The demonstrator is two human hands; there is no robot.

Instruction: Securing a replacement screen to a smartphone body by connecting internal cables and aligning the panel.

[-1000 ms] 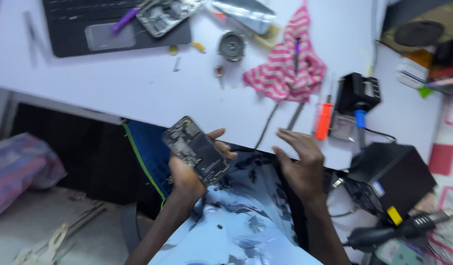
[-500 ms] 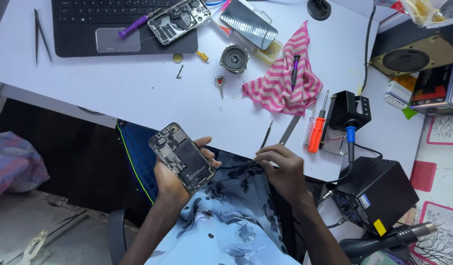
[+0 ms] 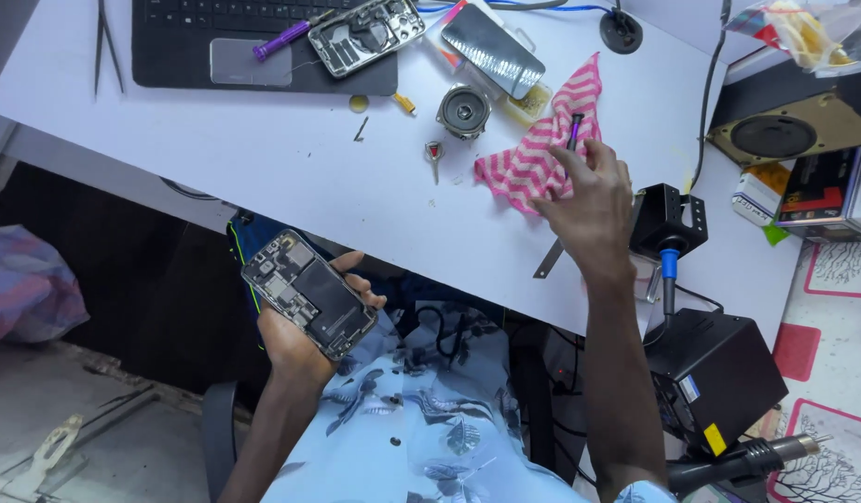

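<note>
The left hand point(image 3: 305, 331) holds an opened phone point(image 3: 308, 294) with its back off, so the little parts inside show. The fingers wrap round its sides and the thumb sticks out on the right edge. The phone sits low, in front of the person's blue leaf-print shirt point(image 3: 421, 419) and below the edge of the white table point(image 3: 263, 158). It was in that hand half a second ago too, and it has hardly moved. The right hand point(image 3: 589, 200) is what changed. Before, it was down near the lap at the table edge. Now it has gone up onto the table and reaches over the pink and white striped cloth point(image 3: 533, 154). Its fingers are spread and loose and hold nothing. The fingertips are just beside a small purple-tipped tool point(image 3: 574, 130) that lies on the cloth, but it is hard to tell if they touch it. A flat metal tool point(image 3: 548, 261) lies on the table just under the wrist. Farther up the table are a round grey speaker part point(image 3: 464, 110), a small key point(image 3: 434, 156), another open phone point(image 3: 365, 35) resting on a black laptop point(image 3: 216, 42), and a phone lying screen up point(image 3: 492, 51). Tweezers point(image 3: 104, 37) lie at the far left. A black stand with a blue-handled iron point(image 3: 668, 233) is to the right of the hand.
</note>
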